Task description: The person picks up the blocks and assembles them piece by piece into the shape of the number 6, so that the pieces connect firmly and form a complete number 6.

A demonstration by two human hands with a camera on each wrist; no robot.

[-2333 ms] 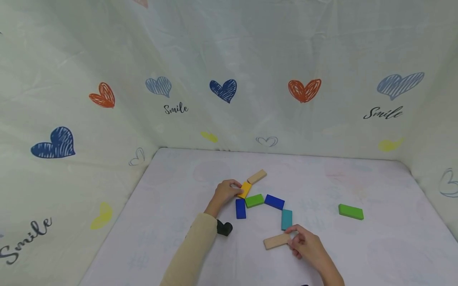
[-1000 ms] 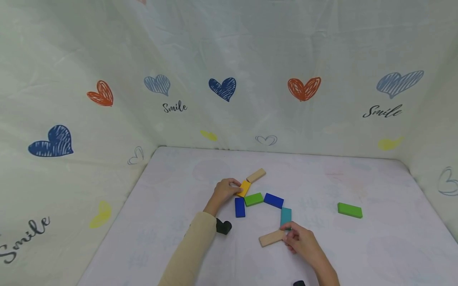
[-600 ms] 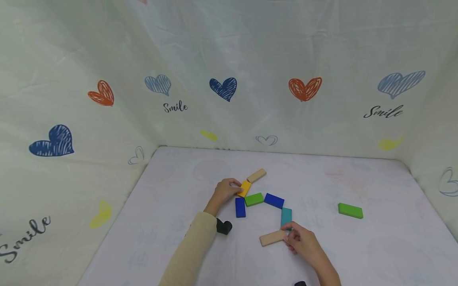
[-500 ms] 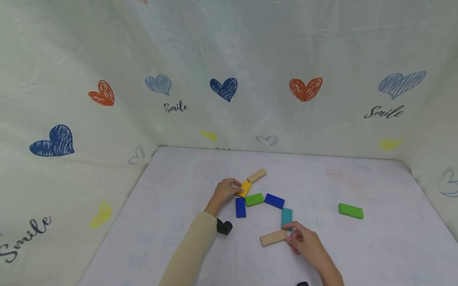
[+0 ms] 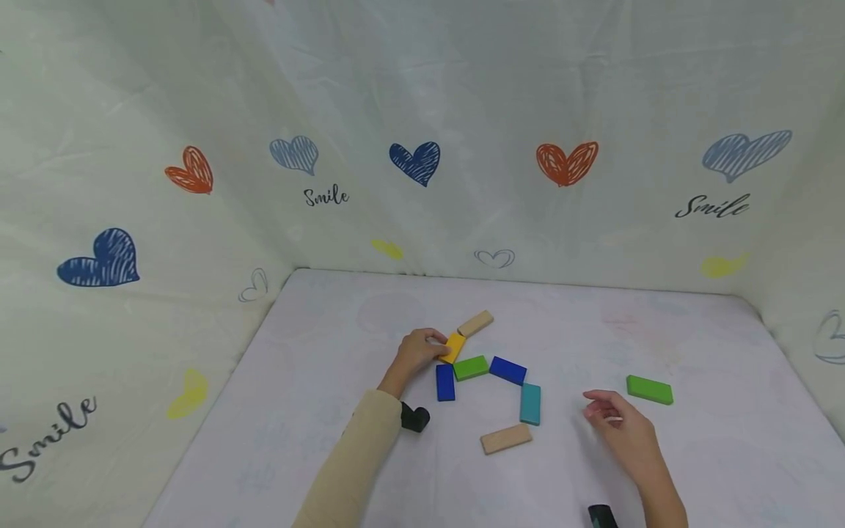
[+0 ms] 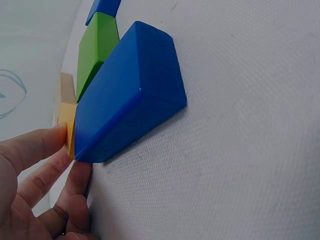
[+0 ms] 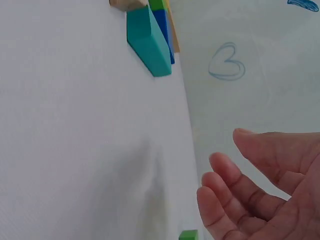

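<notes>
My left hand (image 5: 416, 353) pinches the yellow block (image 5: 453, 347) by its left end, thumb and finger against it; in the left wrist view the blue block (image 6: 120, 95) partly hides that yellow block. A natural wood block (image 5: 476, 323) lies at its far end. From the near blue block (image 5: 445, 383) a chain runs through a green block (image 5: 471, 368), another blue block (image 5: 508, 370) and a teal block (image 5: 530, 404). Below the teal one is a second wood block (image 5: 505, 439). My right hand (image 5: 623, 433) hovers right of the chain, fingers loosely bent around nothing.
A loose green block (image 5: 650, 389) lies beyond my right hand, on the right of the white table (image 5: 719, 455). A black wrist device (image 5: 415, 419) sits by my left wrist, another dark one (image 5: 601, 515) by the right. A heart-printed curtain (image 5: 488, 95) stands behind.
My right hand has let go of the near wood block, which stays by the teal block, and has moved right and up off the table. The left hand has stayed at the yellow block.
</notes>
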